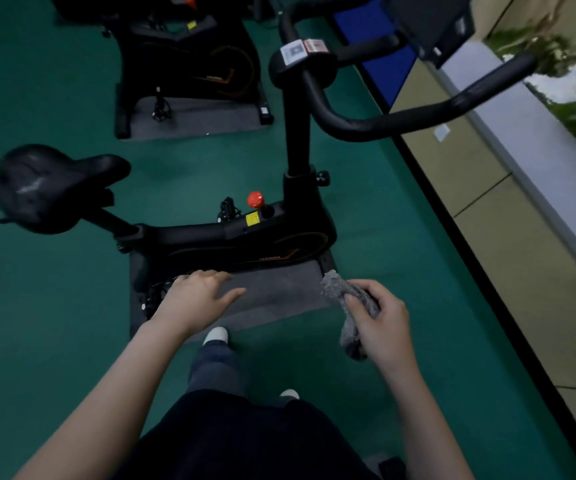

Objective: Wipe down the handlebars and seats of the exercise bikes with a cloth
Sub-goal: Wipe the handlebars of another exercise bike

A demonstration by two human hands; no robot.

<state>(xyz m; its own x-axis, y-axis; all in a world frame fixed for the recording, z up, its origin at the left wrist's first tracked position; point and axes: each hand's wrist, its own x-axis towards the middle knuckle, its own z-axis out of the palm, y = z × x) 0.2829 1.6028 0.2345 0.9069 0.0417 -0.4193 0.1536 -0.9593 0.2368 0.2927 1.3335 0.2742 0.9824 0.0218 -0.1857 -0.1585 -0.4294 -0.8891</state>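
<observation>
Your right hand (380,320) pinches the bunched cloth (347,297), your left hand (198,299) has its fingers (210,276) spread and empty; so wadded, it could wipe the handlebars (401,123) patchily.

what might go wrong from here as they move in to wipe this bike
1. The cloth is bunched in the right hand with a tail hanging loose; it may wipe poorly or snag on the red knob.
2. The shoe sits at the edge of the grey mat, so a trip is possible.
3. The handlebar juts out wide, so leaning in risks a bump.
</observation>
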